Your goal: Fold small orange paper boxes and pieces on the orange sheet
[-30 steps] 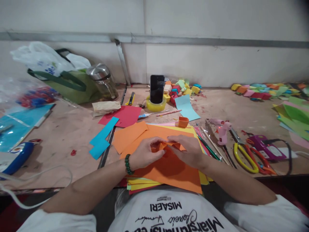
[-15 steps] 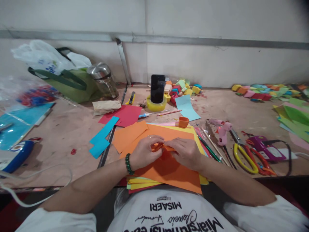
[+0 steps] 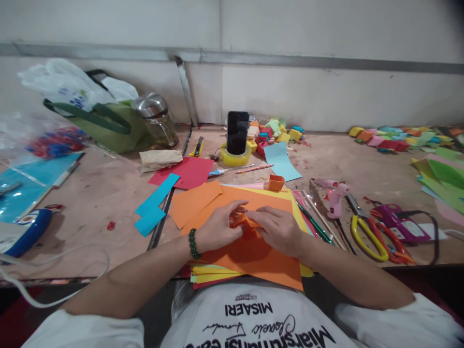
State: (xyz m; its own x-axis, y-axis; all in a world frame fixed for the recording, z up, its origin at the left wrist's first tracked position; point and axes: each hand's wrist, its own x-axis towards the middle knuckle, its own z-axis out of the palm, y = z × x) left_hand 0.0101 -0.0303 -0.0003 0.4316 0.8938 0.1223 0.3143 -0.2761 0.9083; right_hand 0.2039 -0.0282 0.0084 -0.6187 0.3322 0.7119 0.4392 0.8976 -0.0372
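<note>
Folded orange piece (image 3: 251, 220) being worked between two hands, just above the orange sheet (image 3: 268, 263).
Against one second ago, I am seeing the right grip (image 3: 281, 229) curling in and pinching the piece, having lain flatter across it; the piece's right end is no longer showing past the fingers. The left grip (image 3: 219, 227) is curving around the other end; whether it is pinching, I cannot tell.

white shirt (image 3: 250, 316): "misaeri" | other lettering on it: not clearly legible
</note>
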